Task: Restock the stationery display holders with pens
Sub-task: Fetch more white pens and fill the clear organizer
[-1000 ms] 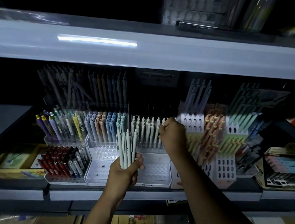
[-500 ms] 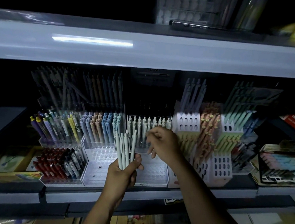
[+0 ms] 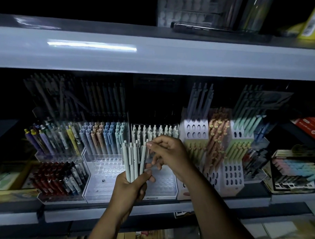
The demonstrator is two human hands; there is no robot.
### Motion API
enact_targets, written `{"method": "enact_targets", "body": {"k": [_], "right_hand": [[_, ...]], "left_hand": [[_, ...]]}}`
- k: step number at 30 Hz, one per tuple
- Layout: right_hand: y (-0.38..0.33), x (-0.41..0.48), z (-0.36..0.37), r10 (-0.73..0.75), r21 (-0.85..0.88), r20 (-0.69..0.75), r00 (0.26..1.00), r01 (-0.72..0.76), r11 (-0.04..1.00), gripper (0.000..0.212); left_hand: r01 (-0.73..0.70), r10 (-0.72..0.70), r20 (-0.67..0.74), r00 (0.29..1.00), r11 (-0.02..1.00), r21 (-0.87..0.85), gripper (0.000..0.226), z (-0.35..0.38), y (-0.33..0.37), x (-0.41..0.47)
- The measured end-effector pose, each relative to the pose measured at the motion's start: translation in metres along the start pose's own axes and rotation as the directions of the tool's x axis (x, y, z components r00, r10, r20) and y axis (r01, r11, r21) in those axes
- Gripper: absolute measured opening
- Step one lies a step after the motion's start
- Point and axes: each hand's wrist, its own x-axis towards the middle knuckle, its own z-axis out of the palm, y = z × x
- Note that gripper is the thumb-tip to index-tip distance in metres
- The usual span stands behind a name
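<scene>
**Nearest: hands and stock**
- Left hand [image 3: 132,185]: fingers wrapped round the lower ends of a bundle of pens [image 3: 132,160]. The pens are pale green-white, upright, clip ends up, held in front of the display.
- Right hand [image 3: 168,155]: thumb and forefinger pinch the top of the rightmost pen [image 3: 143,158]. That pen leans slightly away from the others, and the remaining fingers are loosely curled behind it.

**Middle: shelf front and clear holders**
- Shelf lip [image 3: 157,208]: grey, and it carries the holders.
- Middle clear holder [image 3: 165,184]: sits directly behind the hands. Its back tier holds a row of pale pens [image 3: 154,132] matching the bundle. The front tiers show bare sockets.
- Left clear holder [image 3: 106,168]: pastel pens [image 3: 101,138] stand in the rear rows, and the front sockets are unfilled.

**Farther: neighbours**
- White cell holders [image 3: 195,130]: on the right, partly filled, with several cells vacant.
- Mixed and red pens stand at far left; the detail is dim.
- Upper shelf edge [image 3: 150,60]: overhangs everything.

**Progress, as a judgement**
- Restocking looks early to midway. One tier of the middle holder is filled, and several pens are still in hand.
- The step in hand looks like drawing a single pen from the bundle to seat it in a free socket.
- Many sockets are left to fill.
</scene>
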Motion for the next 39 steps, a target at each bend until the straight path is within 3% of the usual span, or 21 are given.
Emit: {"method": "enact_targets", "body": {"k": [5,9,16,22,29,39], "right_hand": [[0.001,0.002,-0.004,0.024,0.013,-0.034,0.999,-0.024,1.000,0.011],[-0.007,0.003,-0.006,-0.013,0.020,-0.177,0.984,0.017,1.000,0.010],[-0.025,0.016,-0.029,-0.330,-0.245,-0.488,0.808,0.236,0.940,0.007],[-0.015,0.030,-0.044,-0.558,-0.619,-0.435,0.706,0.216,0.755,0.008],[0.008,0.039,-0.045,-0.648,-0.845,-0.287,0.705,0.132,0.519,0.009],[0.013,0.044,-0.039,-0.648,-0.884,-0.275,0.710,0.079,0.461,0.011]], "left_hand": [[0.027,-0.026,0.042,0.999,0.999,-0.034,0.022,0.003,0.003,-0.003],[0.038,-0.038,0.000,0.999,0.998,-0.051,0.024,0.004,0.004,-0.001],[0.059,-0.061,-0.038,0.997,0.997,-0.046,0.028,-0.001,0.004,0.001],[0.037,-0.040,-0.047,0.998,0.997,-0.061,0.018,-0.003,0.004,0.002],[0.013,-0.015,-0.036,0.999,0.999,-0.049,0.019,-0.004,0.002,0.003],[-0.002,-0.001,-0.044,0.999,0.998,-0.066,0.019,-0.007,0.002,0.003]]}}
